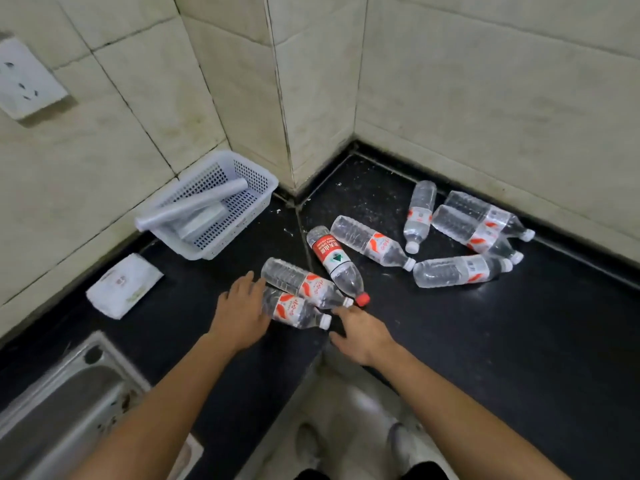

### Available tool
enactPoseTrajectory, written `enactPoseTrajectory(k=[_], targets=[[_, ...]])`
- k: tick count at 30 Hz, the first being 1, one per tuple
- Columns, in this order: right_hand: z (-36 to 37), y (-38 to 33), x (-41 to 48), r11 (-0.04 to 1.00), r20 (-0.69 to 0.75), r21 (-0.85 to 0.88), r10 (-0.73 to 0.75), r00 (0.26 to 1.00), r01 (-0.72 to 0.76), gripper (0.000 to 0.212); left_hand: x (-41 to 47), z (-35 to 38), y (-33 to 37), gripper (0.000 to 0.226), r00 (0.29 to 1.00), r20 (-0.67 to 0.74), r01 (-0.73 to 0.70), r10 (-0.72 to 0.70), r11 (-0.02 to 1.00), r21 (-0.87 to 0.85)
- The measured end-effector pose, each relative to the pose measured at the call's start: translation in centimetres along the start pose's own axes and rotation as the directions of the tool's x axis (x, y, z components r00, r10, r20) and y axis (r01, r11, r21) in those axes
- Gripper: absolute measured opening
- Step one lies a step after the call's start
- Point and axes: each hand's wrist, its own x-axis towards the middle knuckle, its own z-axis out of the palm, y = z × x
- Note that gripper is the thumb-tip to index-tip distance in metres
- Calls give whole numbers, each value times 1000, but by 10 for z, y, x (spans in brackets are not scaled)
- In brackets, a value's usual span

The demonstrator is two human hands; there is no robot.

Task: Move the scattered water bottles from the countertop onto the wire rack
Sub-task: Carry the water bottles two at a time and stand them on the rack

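Note:
Several clear water bottles lie on their sides on the black countertop (450,341). The nearest bottle (294,310) has a white cap; my left hand (240,311) rests against its base end, fingers spread. A second white-capped bottle (304,284) lies just behind it. A red-capped bottle with a red label (336,265) lies beside them. My right hand (362,332) hovers open just in front of the caps, holding nothing. More bottles (460,270) lie scattered toward the back right corner. No wire rack is in view.
A white plastic basket (263,188) holding rolls sits by the tiled wall at left. A white packet (123,285) lies in front of it. A steel sink (62,403) is at bottom left. A wall socket (26,77) is upper left.

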Motion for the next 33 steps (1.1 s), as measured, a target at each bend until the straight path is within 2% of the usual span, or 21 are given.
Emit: enactPoseTrajectory(k=[2,5,8,11,13,18,22,25,26,28,29,30,31,33], targets=[[13,-5,8,993,41,107,43,998,-47,59,27,3,-8,68,999,20,45,-44,993,-111],[34,-5,20,924,100,347,132,986,-159,68,49,21,-21,67,971,121,234,-208,934,-271],[47,-2,24,745,178,597,239,954,-298,73,46,42,-19,64,943,174,326,-282,889,-322],[53,8,21,569,186,749,310,932,-339,75,38,45,-4,60,931,200,360,-305,855,-374],[56,18,20,472,171,813,365,915,-341,79,36,45,9,62,931,229,353,-284,860,-368],[41,41,15,296,146,895,515,845,-335,110,38,50,60,64,919,297,356,-259,867,-347],[22,60,5,319,30,895,654,756,-312,105,31,55,100,55,945,321,230,-68,836,-498],[15,77,5,313,-37,904,735,677,-290,116,35,54,118,55,929,344,105,137,793,-601],[12,80,6,306,-41,903,759,650,-300,121,37,53,120,52,940,283,6,192,819,-574],[4,85,10,264,5,893,805,594,-366,127,50,51,119,48,955,13,-272,295,897,-347],[0,86,13,240,41,882,819,572,-406,130,61,48,115,51,936,-96,-352,340,916,-191],[-2,86,15,221,77,869,824,561,-443,132,72,47,108,58,928,-124,-360,352,931,-51],[-3,86,18,213,110,852,821,560,-478,134,83,46,99,69,943,-69,-322,325,945,58],[0,83,22,243,132,814,807,576,-527,135,99,48,76,92,965,147,-244,216,945,216]])
